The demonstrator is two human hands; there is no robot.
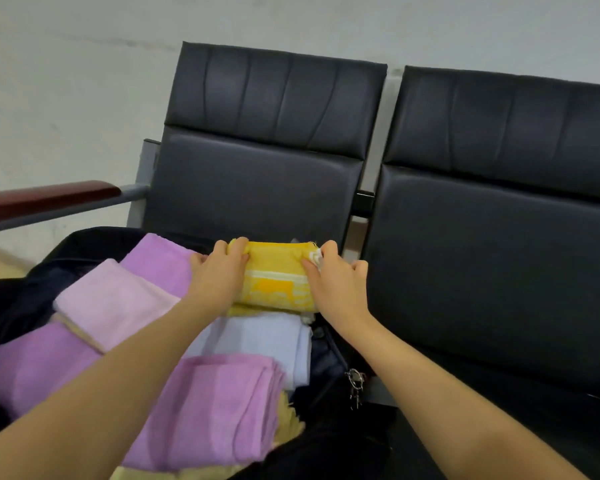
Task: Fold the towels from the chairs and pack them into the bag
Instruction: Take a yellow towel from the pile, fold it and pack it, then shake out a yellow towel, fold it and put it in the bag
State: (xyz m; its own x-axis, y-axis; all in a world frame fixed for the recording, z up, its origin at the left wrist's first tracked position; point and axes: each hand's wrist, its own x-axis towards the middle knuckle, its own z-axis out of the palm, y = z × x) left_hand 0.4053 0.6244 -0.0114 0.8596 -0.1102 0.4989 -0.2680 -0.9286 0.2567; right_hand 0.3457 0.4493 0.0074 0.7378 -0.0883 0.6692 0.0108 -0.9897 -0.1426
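Packing is under way: a folded yellow terry towel with a pale woven band [274, 278] is held at the far edge of the open dark fabric bag [84, 240], which sits on the left black padded chair [257, 168]. The left hand [219, 271] is curled over the towel's left end, fingers gripping its far fold; the right hand [336, 278] pinches the right end, where a small white tag [316, 258] is caught under the fingertips. Already in the bag are a pale blue folded towel [267, 341] just beneath the yellow one, a light pink folded towel [111, 303] toward the left edge, and lilac folded towels [215, 403] at the near edge. The right black padded chair [499, 220] carries no towel.

To finish the step well, the yellow towel should be lowered flat with both ends kept level, so the folds are not sprung. It should be seated against the bag's far edge, and pressed down before release.
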